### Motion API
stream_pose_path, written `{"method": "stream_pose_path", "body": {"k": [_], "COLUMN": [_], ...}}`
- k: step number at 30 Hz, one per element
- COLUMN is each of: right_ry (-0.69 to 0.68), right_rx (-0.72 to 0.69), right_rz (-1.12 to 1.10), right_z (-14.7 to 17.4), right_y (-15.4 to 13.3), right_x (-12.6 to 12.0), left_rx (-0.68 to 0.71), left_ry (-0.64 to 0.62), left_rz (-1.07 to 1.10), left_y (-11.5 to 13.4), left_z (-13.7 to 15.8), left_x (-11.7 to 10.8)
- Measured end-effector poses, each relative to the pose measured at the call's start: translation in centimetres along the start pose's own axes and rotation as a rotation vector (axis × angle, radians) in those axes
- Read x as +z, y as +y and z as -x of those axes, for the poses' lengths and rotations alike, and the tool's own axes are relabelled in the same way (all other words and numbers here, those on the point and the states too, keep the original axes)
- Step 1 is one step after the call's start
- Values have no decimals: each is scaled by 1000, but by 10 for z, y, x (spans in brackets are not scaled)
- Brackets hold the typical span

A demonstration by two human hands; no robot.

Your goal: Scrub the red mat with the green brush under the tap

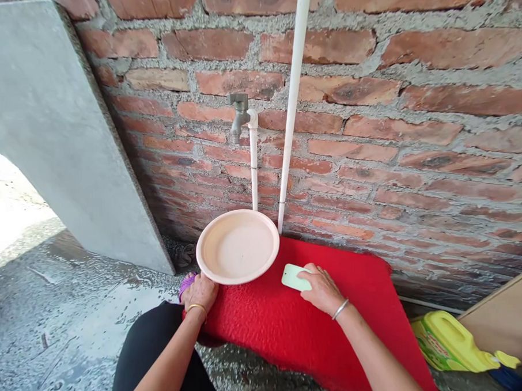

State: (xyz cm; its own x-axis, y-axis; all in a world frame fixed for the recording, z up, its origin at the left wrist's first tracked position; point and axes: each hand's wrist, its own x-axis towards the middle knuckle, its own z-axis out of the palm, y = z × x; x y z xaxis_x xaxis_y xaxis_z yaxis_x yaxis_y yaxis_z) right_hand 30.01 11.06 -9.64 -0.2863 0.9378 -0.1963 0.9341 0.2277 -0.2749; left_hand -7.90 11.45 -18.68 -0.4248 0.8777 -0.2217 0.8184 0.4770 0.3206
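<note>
A wet red cloth [258,319] lies spread over a low surface and hangs down at its near edge. My right hand [321,288] is closed around a pale green scrub brush [293,276] with a small hole at one end; it rests on the cloth and its underside is hidden. At the cloth's left corner, my left hand [202,291] is closed on the edge, its fingertips partly hidden. Just beyond that hand, a pale pink plastic basin [239,248] stands at the back left of the cloth, and only a bare bottom shows inside.
Above the basin, a grey tap [239,118] juts from the brick wall [349,151]. A white pipe [292,102] runs up beside it. A grey slab [68,129] leans at left over wet concrete [77,336]. A yellow jug [451,340] lies at right.
</note>
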Motion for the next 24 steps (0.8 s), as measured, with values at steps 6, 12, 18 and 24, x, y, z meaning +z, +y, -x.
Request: {"method": "stream_pose_path", "body": {"k": [6,12,18,24], "right_ry": [77,169,229,127], "right_rx": [190,455,502,182], "right_rz": [-8,26,121,1], "right_z": [59,134,157,88], "right_y": [116,227,245,116], "right_x": [-18,-26,-31,-23], "left_rx": [-34,-51,-55,-13], "left_ry": [-55,-41,-26,-48], "left_rz": [30,51,44,47], "left_y": [5,8,10,9], "left_z": [4,5,7,8], "left_x": [-8,-9,-11,-10]}}
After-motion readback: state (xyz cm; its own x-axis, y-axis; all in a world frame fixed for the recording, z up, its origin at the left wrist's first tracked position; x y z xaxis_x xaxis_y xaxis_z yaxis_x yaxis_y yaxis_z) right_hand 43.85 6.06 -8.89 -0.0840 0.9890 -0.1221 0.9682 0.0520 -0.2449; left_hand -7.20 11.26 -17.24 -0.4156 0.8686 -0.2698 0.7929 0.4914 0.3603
